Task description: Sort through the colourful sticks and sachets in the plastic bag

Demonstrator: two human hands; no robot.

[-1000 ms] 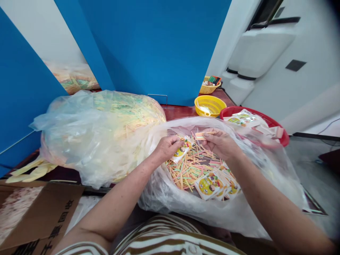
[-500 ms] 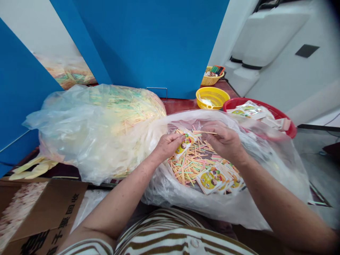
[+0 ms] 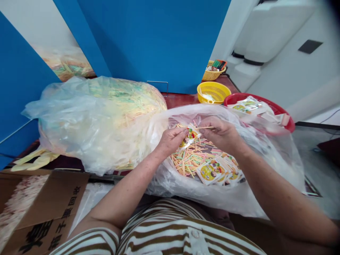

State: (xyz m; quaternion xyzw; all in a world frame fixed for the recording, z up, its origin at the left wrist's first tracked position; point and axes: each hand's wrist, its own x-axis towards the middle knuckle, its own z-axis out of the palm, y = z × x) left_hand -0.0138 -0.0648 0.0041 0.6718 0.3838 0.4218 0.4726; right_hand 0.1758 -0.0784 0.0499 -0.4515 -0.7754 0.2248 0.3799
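My left hand (image 3: 174, 139) pinches a small printed packet (image 3: 191, 137), white and yellow with a cartoon picture. Close by on its right, my right hand (image 3: 221, 131) is closed on a thin pale stick (image 3: 205, 127), which points toward the packet's upper edge. Below both hands, many loose sticks (image 3: 186, 161) in pink, green, yellow and orange lie inside an opened clear plastic bag (image 3: 170, 186). Several more printed packets (image 3: 212, 171) overlap in a pile at the bag's near side. Whether the stick touches the packet I cannot tell.
A big, full plastic bag of sticks (image 3: 101, 124) sits to the left. Behind on the right are a red basket (image 3: 291, 124) with packets and two yellow baskets (image 3: 216, 91). A cardboard box (image 3: 50, 212) is at lower left. A blue panel (image 3: 148, 42) stands behind the table.
My left hand has moved right and slightly up with the packet, closer to my right hand. My right hand keeps hold of the stick. The view has tilted a little.
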